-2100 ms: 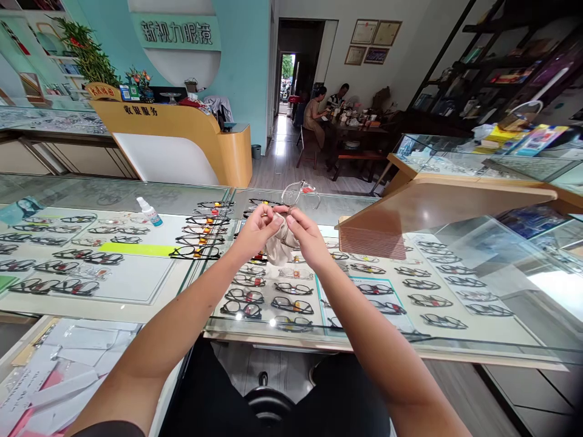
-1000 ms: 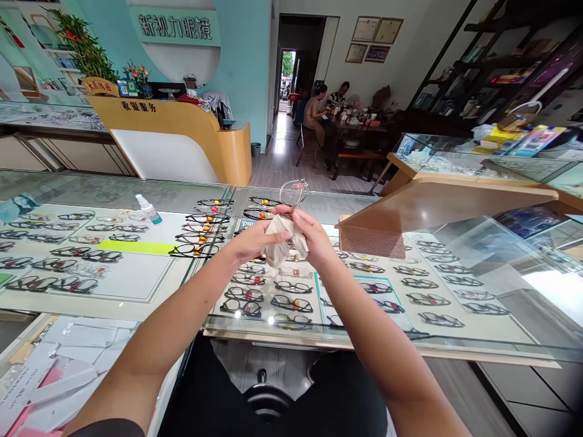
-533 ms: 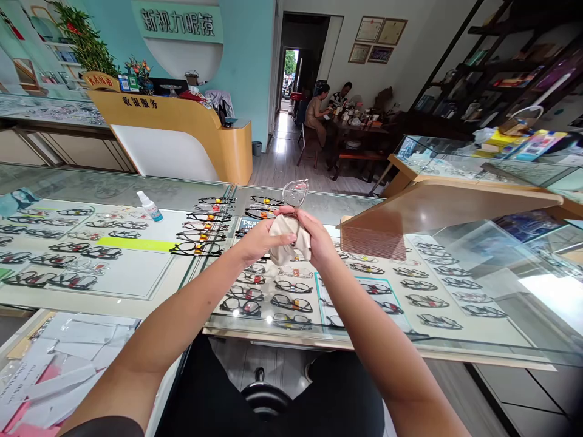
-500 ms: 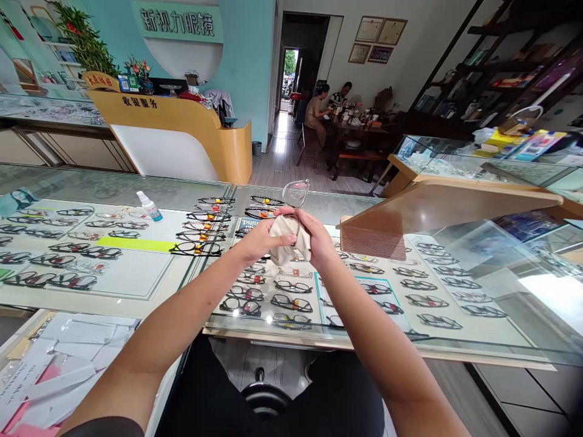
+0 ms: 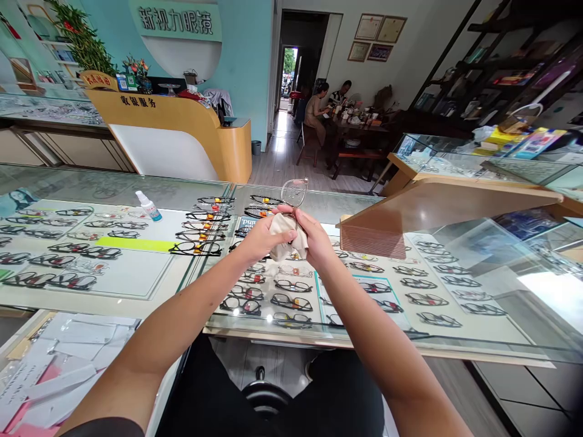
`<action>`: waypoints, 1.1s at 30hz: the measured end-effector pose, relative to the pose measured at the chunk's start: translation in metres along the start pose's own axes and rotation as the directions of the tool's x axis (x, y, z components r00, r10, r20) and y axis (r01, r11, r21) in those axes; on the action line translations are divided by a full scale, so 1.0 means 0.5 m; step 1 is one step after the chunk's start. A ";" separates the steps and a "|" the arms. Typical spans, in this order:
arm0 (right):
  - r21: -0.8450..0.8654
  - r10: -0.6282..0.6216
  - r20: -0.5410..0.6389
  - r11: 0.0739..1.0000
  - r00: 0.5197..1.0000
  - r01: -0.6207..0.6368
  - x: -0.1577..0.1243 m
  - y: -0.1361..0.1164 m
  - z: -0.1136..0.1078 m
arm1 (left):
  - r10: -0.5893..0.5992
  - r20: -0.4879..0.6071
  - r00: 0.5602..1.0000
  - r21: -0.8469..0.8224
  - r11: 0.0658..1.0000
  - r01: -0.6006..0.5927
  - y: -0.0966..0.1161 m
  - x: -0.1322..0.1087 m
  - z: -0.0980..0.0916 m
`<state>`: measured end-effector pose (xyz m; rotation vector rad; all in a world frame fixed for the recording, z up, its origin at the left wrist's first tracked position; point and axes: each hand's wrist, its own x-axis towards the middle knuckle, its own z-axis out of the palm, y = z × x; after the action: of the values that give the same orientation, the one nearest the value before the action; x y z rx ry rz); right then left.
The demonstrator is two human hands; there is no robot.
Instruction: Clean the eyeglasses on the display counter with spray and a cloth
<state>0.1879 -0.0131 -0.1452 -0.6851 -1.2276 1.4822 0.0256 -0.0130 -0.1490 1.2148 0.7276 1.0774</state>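
Above the glass counter, my left hand [image 5: 264, 238] is closed on a crumpled beige cleaning cloth [image 5: 286, 244], its thumb pressed on the cloth. My right hand [image 5: 316, 235] grips a pair of clear-lens eyeglasses [image 5: 294, 193] from the right side. One lens of the glasses sticks up past my fingertips; the other is hidden by the cloth and hands. The two hands nearly touch around the cloth. On the counter to the left stands a white spray bottle [image 5: 148, 206] with a blue label.
Rows of spectacle frames [image 5: 291, 302] lie under and on the glass counter [image 5: 255, 189]. A wooden tray-like panel [image 5: 437, 203] juts over the right side. An open drawer of papers [image 5: 77, 352] is at lower left. Two people [image 5: 325, 103] sit at a table at the back.
The cloth and both hands have shifted very slightly, and the raised lens has tilted a little to the left. The grip on glasses and cloth is the same.
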 end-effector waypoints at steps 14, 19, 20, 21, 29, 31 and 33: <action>-0.058 -0.022 0.001 0.998 1.000 0.022 0.000 0.009 0.000 | 0.072 -0.043 0.996 0.068 0.995 -0.069 -0.005 0.002 0.002; -0.060 -0.021 0.013 0.998 1.000 0.022 0.001 0.015 -0.002 | 0.097 -0.047 0.994 0.042 0.995 -0.095 -0.006 0.002 0.005; -0.057 -0.022 0.022 0.998 1.000 0.023 0.000 0.015 -0.002 | 0.101 -0.055 0.993 0.029 0.995 -0.100 -0.007 0.001 0.006; -0.054 -0.025 0.031 0.998 0.999 0.027 0.000 0.014 -0.002 | 0.104 -0.066 0.992 0.018 0.995 -0.103 -0.007 0.001 0.007; -0.053 -0.039 0.042 0.998 0.998 0.041 -0.002 0.006 0.001 | 0.107 -0.103 0.989 0.011 0.994 -0.106 -0.011 0.003 0.011; -0.036 -0.024 0.025 0.999 0.999 0.025 -0.002 0.002 0.001 | 0.081 -0.067 0.995 -0.020 0.996 -0.082 -0.010 0.005 0.006; -0.015 -0.002 0.003 1.000 1.000 0.002 0.000 -0.003 0.000 | 0.010 0.006 1.000 -0.065 0.998 -0.009 -0.007 0.006 -0.004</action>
<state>0.1885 -0.0131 -0.1440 -0.6917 -1.2423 1.4744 0.0258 -0.0096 -0.1525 1.1669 0.6770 1.0964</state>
